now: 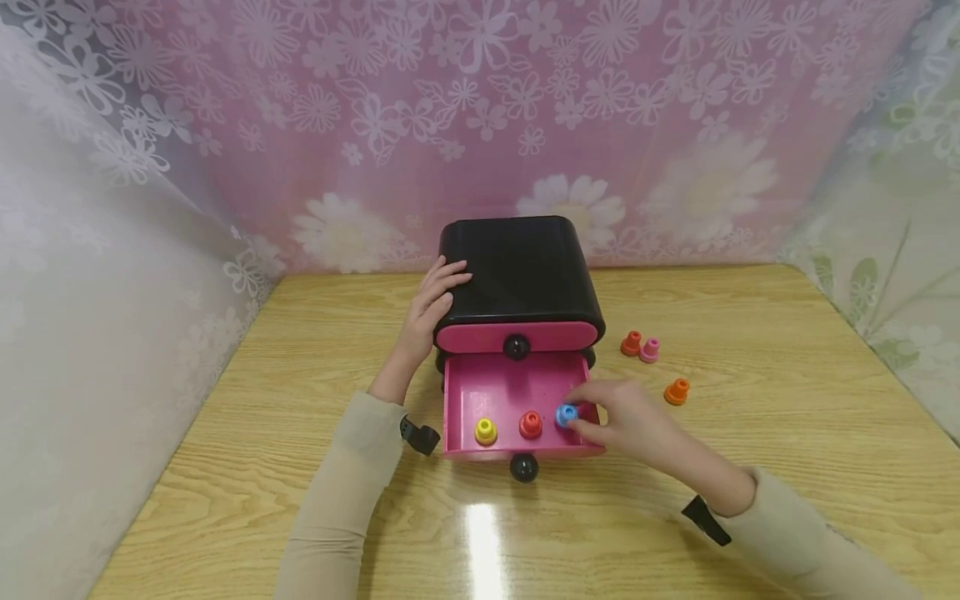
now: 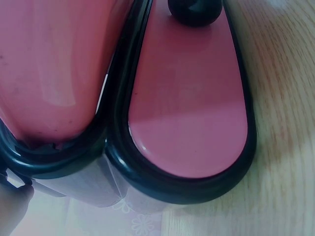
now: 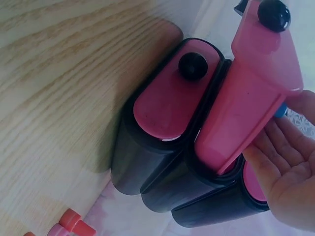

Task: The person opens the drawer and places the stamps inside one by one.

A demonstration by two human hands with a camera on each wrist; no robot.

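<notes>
A black cabinet with pink drawers stands on the table. Its middle drawer is pulled out, and a yellow stepped cone-shaped piece and a red one stand inside near the front. My right hand pinches a blue stepped piece between thumb and fingers at the drawer's right end; in the right wrist view the drawer wall mostly hides this blue piece. My left hand rests against the cabinet's upper left edge, fingers extended onto the top.
Right of the cabinet, a red piece and a pink piece stand side by side, with an orange piece nearer. The top drawer and bottom drawer are closed. Patterned curtains hang behind and beside the table.
</notes>
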